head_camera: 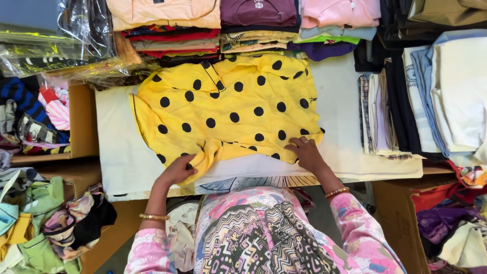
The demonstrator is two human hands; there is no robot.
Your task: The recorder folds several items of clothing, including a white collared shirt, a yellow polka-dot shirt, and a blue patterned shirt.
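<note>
Stacks of folded clothes [253, 23] ring my white table [350, 101]. The yellow spotted top [228, 109] lies spread flat there. My left hand [175, 171] pinches its bunched hem to lift it; my right hand [304, 151] presses flat, fingers open, so it stays put

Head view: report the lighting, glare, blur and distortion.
Head view: light is soft and even, with faint shadows only; glare streaks the clear plastic garment bags at upper left; the yellow black-dotted cotton garment and both hands, left hand and right hand, are sharp; the wide lens bends the white table edges.
</note>
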